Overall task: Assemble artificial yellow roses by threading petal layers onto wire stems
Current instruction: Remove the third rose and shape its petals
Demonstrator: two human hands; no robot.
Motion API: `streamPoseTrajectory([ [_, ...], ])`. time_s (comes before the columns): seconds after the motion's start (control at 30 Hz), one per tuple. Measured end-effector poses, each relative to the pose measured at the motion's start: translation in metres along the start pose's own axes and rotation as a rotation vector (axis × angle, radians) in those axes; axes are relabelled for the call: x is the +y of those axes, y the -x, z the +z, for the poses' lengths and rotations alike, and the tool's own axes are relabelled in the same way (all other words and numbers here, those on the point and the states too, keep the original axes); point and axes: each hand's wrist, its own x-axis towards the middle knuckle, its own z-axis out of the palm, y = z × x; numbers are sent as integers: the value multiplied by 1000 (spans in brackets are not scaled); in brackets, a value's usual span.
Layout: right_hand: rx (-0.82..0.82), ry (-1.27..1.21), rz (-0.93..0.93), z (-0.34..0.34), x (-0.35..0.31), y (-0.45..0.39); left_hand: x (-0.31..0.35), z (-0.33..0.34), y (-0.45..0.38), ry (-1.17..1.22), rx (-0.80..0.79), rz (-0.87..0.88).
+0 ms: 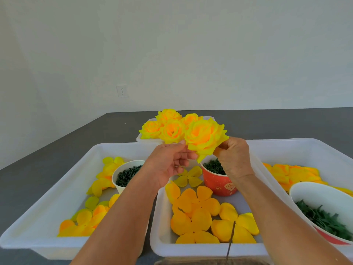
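Note:
I hold a full yellow-orange rose (204, 137) up over the trays. My left hand (168, 163) pinches its lower left petals with thumb and fingertips. From the right, my right hand (234, 159) grips the underside of the rose, fingers curled beneath the petals. Loose yellow petal layers (198, 213) lie in the middle white tray (162, 236). A thin dark wire stem (231, 240) leans over that tray's front edge. Behind the held rose, several finished roses (164, 129) fill a small white tray (140, 139).
A red paper cup (217, 183) of green rings stands below my right hand. A white cup (124, 175) of dark green pieces and more petals sit in the left tray (47, 217). The right tray (305, 148) holds petals and a bowl (322, 194) of green leaves.

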Motion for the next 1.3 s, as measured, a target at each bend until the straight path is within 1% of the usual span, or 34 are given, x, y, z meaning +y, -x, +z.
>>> streamPoseTrajectory([
  [0.1,-20,10,-30,0,0,1,-1,-3,-1,112,14,-52],
  [0.2,-59,-37,-7,0,2,1,-2,-5,-3,153,70,-13],
  [0.27,-108,-52,4,1,1,1,-3,-4,-4,106,150,95],
  [0.37,-153,-80,-23,3,-1,2,-5,-2,-4,-65,250,349],
  [0.43,-149,-104,-31,5,0,2,-5,1,-3,-169,269,490],
  [0.5,-131,-133,1,5,2,2,-5,3,-2,-205,259,545],
  [0.57,-134,-141,14,4,2,1,-5,2,-3,-213,253,554],
  [0.7,-166,-111,-74,6,1,3,-7,-3,-8,-347,293,594],
  [0.83,-183,-50,-43,7,6,2,-8,-5,-9,-469,306,657],
  [0.87,-174,-56,-31,7,7,1,-8,-3,-8,-453,297,666],
  [0.97,-120,-98,-6,7,7,1,-6,0,-3,-307,244,661],
  [1.1,-42,-107,40,7,7,-2,-5,1,-1,-167,171,563],
  [1.2,-7,-108,45,5,6,-2,-6,1,-2,-127,170,529],
  [1.3,50,-98,52,2,4,-2,-6,1,-2,-148,200,535],
])
